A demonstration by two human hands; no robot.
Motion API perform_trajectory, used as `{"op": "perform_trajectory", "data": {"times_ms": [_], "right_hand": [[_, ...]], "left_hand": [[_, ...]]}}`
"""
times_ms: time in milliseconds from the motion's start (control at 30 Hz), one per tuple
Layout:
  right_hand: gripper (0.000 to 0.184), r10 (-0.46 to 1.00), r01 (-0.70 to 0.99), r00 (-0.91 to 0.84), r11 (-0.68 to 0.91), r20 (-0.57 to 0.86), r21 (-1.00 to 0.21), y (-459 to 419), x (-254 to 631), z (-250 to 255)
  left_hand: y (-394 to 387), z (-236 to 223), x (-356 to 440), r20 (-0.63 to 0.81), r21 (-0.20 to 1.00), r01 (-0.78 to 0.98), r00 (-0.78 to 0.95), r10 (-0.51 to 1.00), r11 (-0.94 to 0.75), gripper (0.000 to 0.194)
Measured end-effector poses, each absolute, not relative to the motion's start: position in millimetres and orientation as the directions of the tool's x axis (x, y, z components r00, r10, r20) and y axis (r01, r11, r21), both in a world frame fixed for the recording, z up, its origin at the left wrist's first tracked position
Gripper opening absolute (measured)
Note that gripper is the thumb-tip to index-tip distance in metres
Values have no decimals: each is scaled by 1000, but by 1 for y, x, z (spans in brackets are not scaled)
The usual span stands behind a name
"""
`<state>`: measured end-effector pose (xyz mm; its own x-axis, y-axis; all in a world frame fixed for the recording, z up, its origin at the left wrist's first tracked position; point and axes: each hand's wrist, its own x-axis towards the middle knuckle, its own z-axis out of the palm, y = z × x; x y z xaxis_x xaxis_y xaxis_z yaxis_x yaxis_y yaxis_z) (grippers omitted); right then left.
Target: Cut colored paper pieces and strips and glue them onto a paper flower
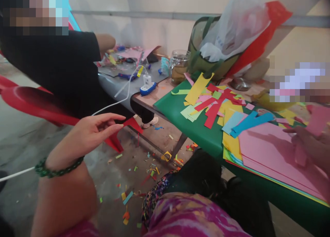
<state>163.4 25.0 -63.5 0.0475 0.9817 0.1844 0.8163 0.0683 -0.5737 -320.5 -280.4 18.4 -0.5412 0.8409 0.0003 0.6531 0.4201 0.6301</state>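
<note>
My left hand (89,133) hangs in the air over the floor, wearing a green bead bracelet (59,168). Its fingers are loosely bent, thumb and forefinger apart, with nothing between them. A white cable (113,104) runs behind it. At the right edge my right hand (313,147), partly cut off and in shade, grips a pink paper strip (318,121) above a stack of pink paper sheets (273,154). Blue paper strips (254,123) lie beside the stack. Red paper strips (212,116) and yellow ones (198,89) are heaped farther back on the green table cover (170,106).
A person in black (56,68) sits on a red plastic chair (38,99) at the left. A blue power strip (148,88), a glass jar (179,66) and a mesh bag (229,63) stand along the back. Paper scraps (152,173) litter the floor.
</note>
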Motion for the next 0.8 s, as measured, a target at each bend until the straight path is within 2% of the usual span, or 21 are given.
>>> {"op": "perform_trajectory", "data": {"times_ms": [100, 200, 333, 433, 467, 533, 633, 733, 800], "right_hand": [[40, 986, 706, 151, -56, 73, -706, 17, 154, -54], [38, 983, 645, 170, -56, 72, -762, 14, 149, -51], [38, 986, 653, 142, -30, 84, -757, 15, 150, -51], [40, 991, 706, 121, -46, 56, -707, 16, 151, -51], [43, 993, 729, 105, -39, 55, -683, 17, 152, -51], [50, 997, 763, 27, 25, 71, -646, 17, 153, -53], [50, 991, 764, -90, 129, 94, -632, 18, 155, -59], [48, 989, 748, -109, 147, 99, -647, 20, 159, -67], [45, 988, 736, -124, 154, 92, -659, 21, 161, -69]], "left_hand": [[-281, 15, -321, 124, 568, 679, -629, 768, 464, 48], [-275, 6, -319, 215, 512, 713, -647, 732, 480, 46], [-253, -6, -305, 312, 420, 753, -644, 699, 506, 43], [-221, -11, -277, 430, 346, 785, -620, 657, 514, 37], [-207, -12, -264, 438, 336, 814, -581, 686, 474, 35], [-176, -12, -232, 383, 334, 873, -471, 795, 356, 32], [-126, -13, -181, 271, 192, 954, -275, 922, 228, 35], [-82, -16, -143, 143, 73, 988, -145, 979, 135, 48], [-61, -20, -128, 62, 34, 995, -92, 994, 90, 50]]}}
